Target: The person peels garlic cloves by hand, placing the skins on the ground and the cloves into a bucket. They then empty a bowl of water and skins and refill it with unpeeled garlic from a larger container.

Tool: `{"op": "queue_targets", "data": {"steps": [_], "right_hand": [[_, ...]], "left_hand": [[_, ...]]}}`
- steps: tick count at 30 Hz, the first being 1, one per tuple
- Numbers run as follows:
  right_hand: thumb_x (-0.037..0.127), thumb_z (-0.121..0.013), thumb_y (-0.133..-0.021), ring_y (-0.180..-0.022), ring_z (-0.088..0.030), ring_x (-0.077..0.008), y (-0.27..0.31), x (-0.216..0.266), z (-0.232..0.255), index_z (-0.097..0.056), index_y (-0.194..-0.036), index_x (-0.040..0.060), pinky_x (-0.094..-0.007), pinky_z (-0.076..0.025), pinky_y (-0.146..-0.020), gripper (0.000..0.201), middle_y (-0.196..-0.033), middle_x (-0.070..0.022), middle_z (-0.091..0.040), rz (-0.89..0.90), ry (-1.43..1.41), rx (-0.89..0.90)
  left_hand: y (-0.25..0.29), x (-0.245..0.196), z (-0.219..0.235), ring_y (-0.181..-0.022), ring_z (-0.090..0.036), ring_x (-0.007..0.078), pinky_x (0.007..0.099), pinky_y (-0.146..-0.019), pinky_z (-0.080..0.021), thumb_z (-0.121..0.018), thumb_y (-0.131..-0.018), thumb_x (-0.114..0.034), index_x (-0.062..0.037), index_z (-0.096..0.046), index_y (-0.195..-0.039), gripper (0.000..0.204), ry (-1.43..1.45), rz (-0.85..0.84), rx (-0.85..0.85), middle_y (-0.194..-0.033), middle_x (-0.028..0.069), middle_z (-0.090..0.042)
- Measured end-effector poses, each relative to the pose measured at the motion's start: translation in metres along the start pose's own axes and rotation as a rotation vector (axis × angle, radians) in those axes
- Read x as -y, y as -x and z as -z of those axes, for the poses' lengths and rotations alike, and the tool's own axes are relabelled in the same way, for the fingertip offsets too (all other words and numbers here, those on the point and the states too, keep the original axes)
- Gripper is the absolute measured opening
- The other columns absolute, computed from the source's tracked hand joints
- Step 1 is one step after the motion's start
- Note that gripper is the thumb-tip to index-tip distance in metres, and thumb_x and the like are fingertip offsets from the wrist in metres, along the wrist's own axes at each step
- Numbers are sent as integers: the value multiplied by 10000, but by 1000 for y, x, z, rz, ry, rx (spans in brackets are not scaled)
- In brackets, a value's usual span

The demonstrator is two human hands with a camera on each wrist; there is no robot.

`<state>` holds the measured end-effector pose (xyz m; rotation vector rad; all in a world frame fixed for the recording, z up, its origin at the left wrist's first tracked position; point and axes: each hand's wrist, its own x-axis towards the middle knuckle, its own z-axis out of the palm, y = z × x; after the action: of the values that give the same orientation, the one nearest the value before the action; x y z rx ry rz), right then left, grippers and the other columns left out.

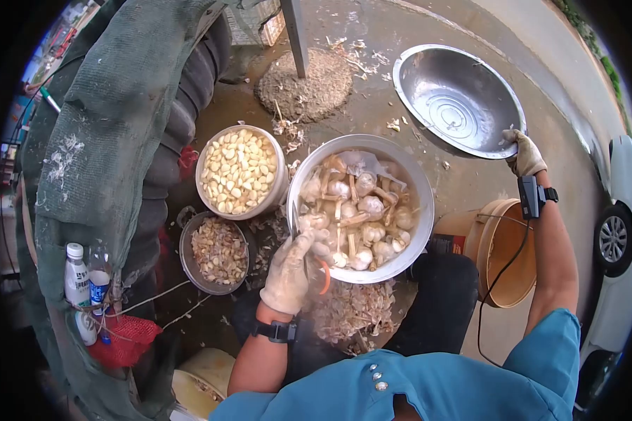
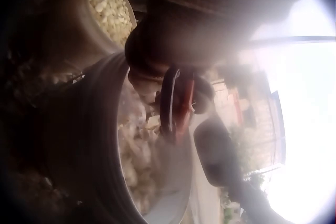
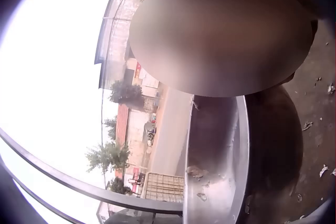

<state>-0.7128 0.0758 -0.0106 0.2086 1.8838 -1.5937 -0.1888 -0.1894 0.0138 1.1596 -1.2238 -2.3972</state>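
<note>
My gloved left hand (image 1: pixel 290 272) is at the near left rim of a round metal pot (image 1: pixel 420 242). It holds scissors with an orange handle loop (image 1: pixel 324 276), also visible in the left wrist view. Whole garlic bulbs (image 1: pixel 372 206) with stems lie in water inside the pot. Out to the right, my gloved right hand (image 1: pixel 529 154) grips the near rim of a wide steel basin (image 1: pixel 453 105), thumb over the edge. The basin is tilted, with a few bits of peel inside. A blurred oval hides most of the right hand in the right wrist view.
Left of the pot stand a bucket of peeled cloves (image 1: pixel 236 170) and a bowl of unpeeled cloves (image 1: pixel 213 254). A yellowish bucket (image 1: pixel 507 263) lies tipped at the right. Garlic skins (image 1: pixel 354 312) are heaped before the knees. A post in a concrete base (image 1: pixel 309 85) stands behind.
</note>
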Motion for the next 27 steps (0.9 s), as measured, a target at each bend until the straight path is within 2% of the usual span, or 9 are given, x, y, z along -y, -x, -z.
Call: {"op": "queue_targets", "data": {"steps": [3,5,7,14,17,19,21,25,27], "right_hand": [[229,-650,-880,-371,-433,-86,75,-6,-55,-590,-845,113,-220,-320,-346,135,-603,40,-552,92,-35,-122],[181,-663,-878,-409,-511,-87,101,-14,-66,-595,-873,86,-202,-406,-374,118,-641,19,-582,92,3,4],[126,-639,-896,-577,-648,-141,141,-16,-95,-591,-992,7,-221,-564,-543,161,-763,-35,-626,92,-121,43],[96,-665,-869,-628,-635,-125,197,-52,-125,-582,-1059,9,-243,-551,-601,224,-804,-43,-633,114,-26,208],[105,-677,-860,-622,-631,-135,211,-75,-134,-581,-1069,4,-245,-548,-598,250,-810,-46,-630,136,-18,291],[110,-670,-868,-657,-636,-137,227,-88,-142,-596,-1063,-1,-251,-553,-622,236,-827,-50,-642,77,-3,350],[118,-675,-868,-683,-640,-137,235,-106,-146,-616,-1056,-2,-261,-546,-635,231,-822,-46,-649,116,-21,386],[144,-663,-894,-711,-631,-128,234,-141,-145,-687,-969,-1,-269,-529,-664,165,-841,-35,-659,126,35,395],[152,-668,-892,-745,-647,-147,208,-163,-139,-692,-993,-2,-276,-540,-673,186,-871,-48,-666,11,-52,433]], "left_hand": [[8,8,0,-793,-585,140,277,-747,-492,-485,-1016,-269,34,-603,-1140,347,65,-21,-28,-856,45,-615],[14,13,6,-839,-612,130,267,-791,-492,-440,-1024,-346,24,-571,-1268,462,-31,-32,13,-894,60,-656],[17,19,6,-842,-607,132,266,-789,-494,-438,-1026,-353,25,-570,-1263,466,-35,-62,3,-910,61,-646],[38,25,-3,-802,-599,168,337,-796,-528,-454,-1033,-355,50,-586,-1168,447,89,-86,-68,-828,50,-593],[57,21,-3,-847,-622,180,311,-792,-523,-392,-1040,-456,34,-541,-1273,562,93,-92,-26,-962,89,-644],[60,29,6,-766,-614,168,277,-714,-501,-330,-1015,-582,-2,-551,-1279,675,-202,-289,-138,-956,94,-668],[76,23,11,-738,-599,158,274,-664,-483,-330,-1008,-598,-26,-564,-1259,667,-265,-204,-183,-955,82,-672],[68,49,29,-808,-630,184,320,-710,-539,-402,-1012,-536,-22,-573,-1206,575,113,-296,-125,-949,98,-657],[74,57,35,-775,-645,236,395,-720,-577,-550,-994,-345,13,-574,-1139,387,416,-127,-166,-833,99,-629]]}}
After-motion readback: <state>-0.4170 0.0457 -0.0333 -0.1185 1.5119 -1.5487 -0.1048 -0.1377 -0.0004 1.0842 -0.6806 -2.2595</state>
